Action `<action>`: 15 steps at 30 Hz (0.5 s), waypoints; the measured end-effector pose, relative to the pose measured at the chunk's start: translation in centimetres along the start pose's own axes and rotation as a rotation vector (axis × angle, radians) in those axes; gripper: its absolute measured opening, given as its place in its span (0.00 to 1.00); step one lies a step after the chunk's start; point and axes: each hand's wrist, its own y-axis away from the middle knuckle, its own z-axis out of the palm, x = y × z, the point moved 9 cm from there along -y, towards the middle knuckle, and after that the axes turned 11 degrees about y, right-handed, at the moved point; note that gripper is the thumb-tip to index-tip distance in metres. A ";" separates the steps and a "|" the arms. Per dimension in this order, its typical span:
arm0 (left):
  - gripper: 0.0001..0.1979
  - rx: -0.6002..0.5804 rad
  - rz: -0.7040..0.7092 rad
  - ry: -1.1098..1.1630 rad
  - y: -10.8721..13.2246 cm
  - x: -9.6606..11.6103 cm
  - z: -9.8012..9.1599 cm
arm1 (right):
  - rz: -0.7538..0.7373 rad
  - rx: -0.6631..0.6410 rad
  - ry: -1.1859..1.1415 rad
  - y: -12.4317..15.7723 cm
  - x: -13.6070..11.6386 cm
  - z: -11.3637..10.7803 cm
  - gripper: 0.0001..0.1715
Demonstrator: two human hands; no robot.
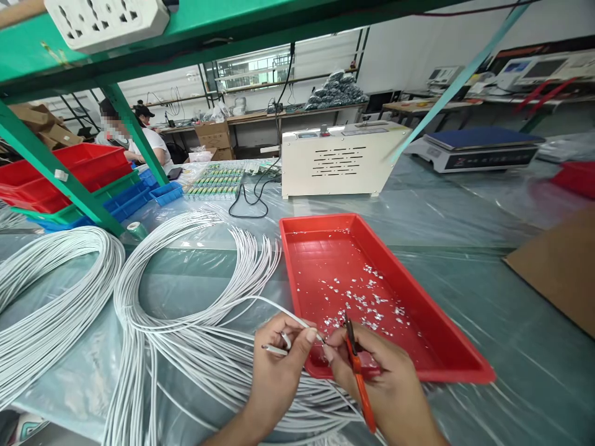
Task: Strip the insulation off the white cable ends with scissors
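Note:
My left hand point(277, 365) is closed on the end of a thin white cable point(274, 305), pinching it between thumb and fingers at the near rim of a red tray point(437, 322). My right hand point(381, 378) grips an orange-handled cutting tool point(357, 371) whose dark tip points up beside the cable end. White insulation scraps point(367, 303) lie scattered inside the tray. A large bundle of looped white cables point(186, 322) lies to the left of my hands, and several strands run under them.
A second white cable coil point(51, 291) lies far left. A cream machine box point(341, 158) and a scale point(474, 148) stand behind the tray. Red and blue bins point(88, 179) sit under a green frame point(56, 173). Cardboard point(562, 266) lies right. Two people sit at the back left.

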 end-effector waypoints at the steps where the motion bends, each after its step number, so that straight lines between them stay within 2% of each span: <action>1: 0.07 -0.004 0.005 -0.003 0.0 0.0 0.0 | 0.004 0.000 0.003 0.0 0.1 0.0 0.06; 9: 0.07 0.024 0.078 -0.105 0.8 0.2 -0.2 | -0.052 0.076 0.052 -0.2 0.0 -0.3 0.04; 15: 0.06 0.023 0.140 -0.128 1.0 0.2 -0.1 | -0.028 0.070 0.090 0.0 0.4 -0.2 0.06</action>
